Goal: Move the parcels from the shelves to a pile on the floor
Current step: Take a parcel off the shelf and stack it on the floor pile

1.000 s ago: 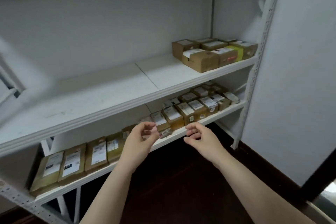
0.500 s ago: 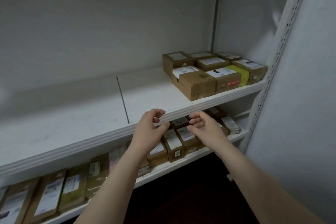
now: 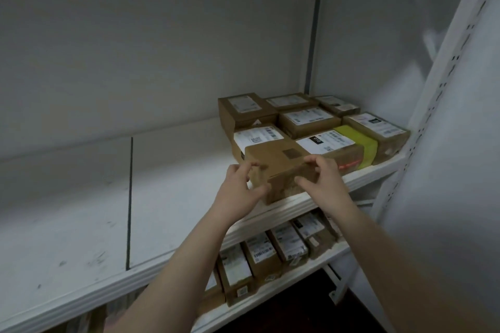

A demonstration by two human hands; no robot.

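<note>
Gripping front parcel (image 3: 278, 159) between left hand (image 3: 238, 186), right hand (image 3: 322, 181) — apparently resting on shelf (image 3: 176, 184)

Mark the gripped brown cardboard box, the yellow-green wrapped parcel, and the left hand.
brown cardboard box (image 3: 273, 162): head view, top face
yellow-green wrapped parcel (image 3: 357, 143): head view, yellow band
left hand (image 3: 238, 189): head view, back of hand
</note>
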